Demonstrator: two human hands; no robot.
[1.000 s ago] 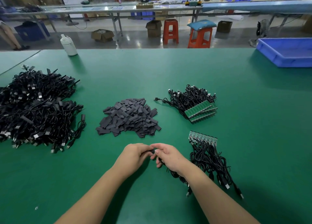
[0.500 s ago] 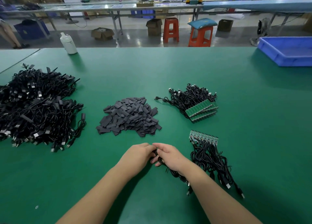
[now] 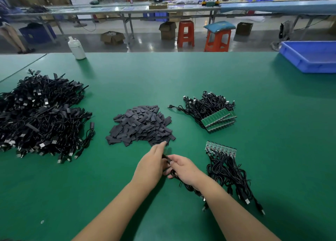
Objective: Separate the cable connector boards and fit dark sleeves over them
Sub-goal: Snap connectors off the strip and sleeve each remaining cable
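My right hand (image 3: 182,169) pinches the dark sleeved end of a black cable (image 3: 166,158); the rest of that cable trails under my wrist. My left hand (image 3: 151,163) lies beside it with its fingers stretched forward, the tips at the near edge of the pile of dark sleeves (image 3: 141,126). A strip of joined green connector boards (image 3: 221,148) with its cables lies to the right of my right hand. Further back sits a stack of green board strips (image 3: 219,119) with black cables attached.
A big heap of black cables (image 3: 40,117) covers the left of the green table (image 3: 272,131). A blue bin (image 3: 309,59) stands at the far right and a white bottle (image 3: 77,48) at the far edge. Stools, boxes and benches stand beyond the table.
My hands were pressed together around the cable end. Now my left hand has come off it and stretched forward to the sleeve pile, while my right hand keeps the cable.
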